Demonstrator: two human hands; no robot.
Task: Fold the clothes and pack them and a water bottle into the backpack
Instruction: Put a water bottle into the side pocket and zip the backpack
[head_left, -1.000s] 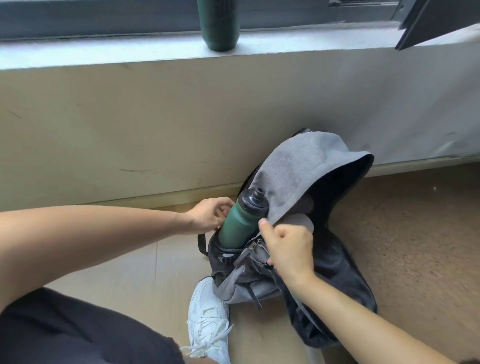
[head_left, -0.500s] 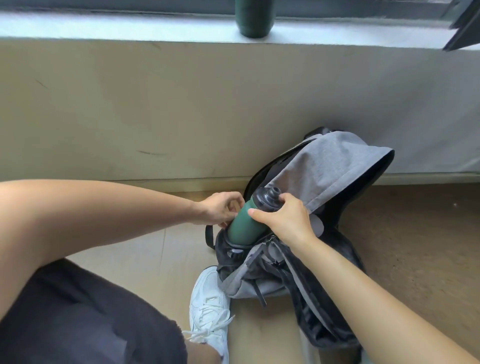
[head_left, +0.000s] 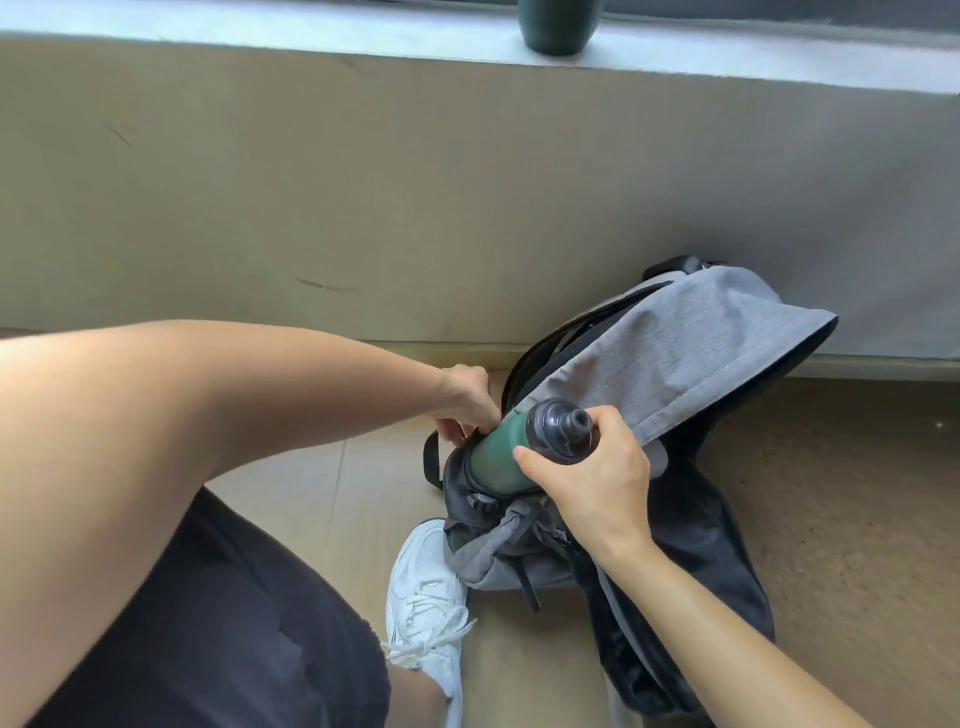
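**packrat_99:** so how far along was the packing at that point?

**floor_sitter:** pretty late I'd say. The water bottle (head_left: 496, 460) was tilted and partway down in the side pocket (head_left: 460, 486) of the backpack (head_left: 696, 551), with the cap end sticking out. The right hand (head_left: 597, 483) had a closed grip round the neck just under the cap, thumb on the green body. The left hand (head_left: 467, 405) had its fingers curled at the pocket rim, and its grip looked like a pinch holding the rim open, though the fingertips were partly hidden

**packrat_99:** and the clothes?

**floor_sitter:** none lying around. The grey flap (head_left: 696, 348) hung over the main opening, so I couldn't tell if they were inside. My guess at what was left: seat the bottle fully, then close the bag

**packrat_99:** where was this?

**floor_sitter:** no bench, just the floor (head_left: 291, 478), pale boards on one side and brown carpet (head_left: 857, 519) on the other. The bag leaned by a scuffed beige wall (head_left: 363, 197) under a window sill (head_left: 260, 31) with a dark green cup (head_left: 558, 28) on it. A white shoe (head_left: 426, 577) touched the bag's bottom corner
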